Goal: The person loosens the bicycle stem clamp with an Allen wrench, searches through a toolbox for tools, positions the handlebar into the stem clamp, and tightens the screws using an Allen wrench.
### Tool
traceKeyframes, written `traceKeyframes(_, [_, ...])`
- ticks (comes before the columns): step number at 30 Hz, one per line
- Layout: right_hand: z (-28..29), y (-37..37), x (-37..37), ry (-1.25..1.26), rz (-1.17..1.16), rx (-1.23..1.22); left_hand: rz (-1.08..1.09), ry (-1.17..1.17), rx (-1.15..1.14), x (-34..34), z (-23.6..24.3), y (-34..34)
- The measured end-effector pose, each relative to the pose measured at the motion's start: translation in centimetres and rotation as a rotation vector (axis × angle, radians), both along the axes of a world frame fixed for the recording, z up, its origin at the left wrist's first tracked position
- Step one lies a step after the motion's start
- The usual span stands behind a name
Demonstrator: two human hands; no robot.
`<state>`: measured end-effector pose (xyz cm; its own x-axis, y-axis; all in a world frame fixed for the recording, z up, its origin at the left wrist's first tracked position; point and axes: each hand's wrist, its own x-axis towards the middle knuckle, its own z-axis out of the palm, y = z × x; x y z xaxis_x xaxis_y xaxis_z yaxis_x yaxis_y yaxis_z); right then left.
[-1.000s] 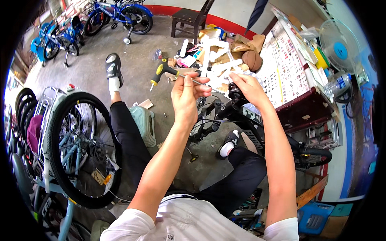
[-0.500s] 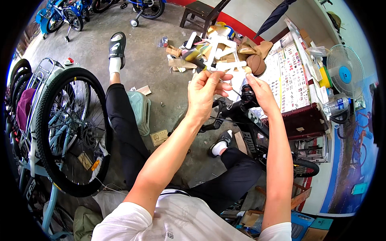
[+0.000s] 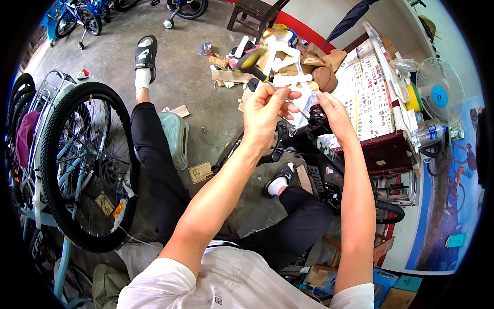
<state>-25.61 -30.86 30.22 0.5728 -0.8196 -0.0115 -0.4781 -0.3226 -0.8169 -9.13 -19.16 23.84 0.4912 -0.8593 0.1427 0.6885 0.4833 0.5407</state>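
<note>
My left hand [image 3: 266, 114] has its fingers curled round the thin shaft of a T-handle hex key, whose yellow and black handle [image 3: 249, 64] is blurred above it. The shaft slants down to the right toward a black bike stem part [image 3: 317, 117]; whether its tip is seated there I cannot tell. My right hand [image 3: 334, 116] grips that part, thumb on top. The black bike frame [image 3: 323, 180] and handlebar [image 3: 272, 157] lie below both hands, partly hidden by my arms.
A bicycle wheel [image 3: 85, 92] stands at my left, a green plastic container [image 3: 175, 139] by my left leg. Ahead are scattered cardboard and paper scraps [image 3: 226, 74], a basketball [image 3: 323, 80] and a dark chair [image 3: 248, 13]. A cabinet [image 3: 386, 144] and fan [image 3: 438, 95] stand at the right.
Since a second ago my left hand has shifted right toward the stem, and the handle has turned and blurred. My right hand stays on the stem. The whole view has shifted slightly.
</note>
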Motion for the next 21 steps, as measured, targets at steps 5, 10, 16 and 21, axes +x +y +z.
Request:
traceKeyframes(5, [0.2,0.1,0.1,0.002,0.019,0.009,-0.06,0.009,0.043,0.3,0.5,0.1])
traceKeyframes(10, [0.8,0.6,0.4,0.016,0.016,0.058,-0.086,0.062,-0.113,0.2,0.2,0.5])
traceKeyframes(16, [0.7,0.4,0.5,0.067,0.011,-0.014,-0.022,0.025,-0.008,0.2,0.2,-0.3])
traceKeyframes(21, [0.6,0.2,0.3,0.06,-0.014,0.031,-0.098,0.007,0.037,0.5,0.4,-0.1])
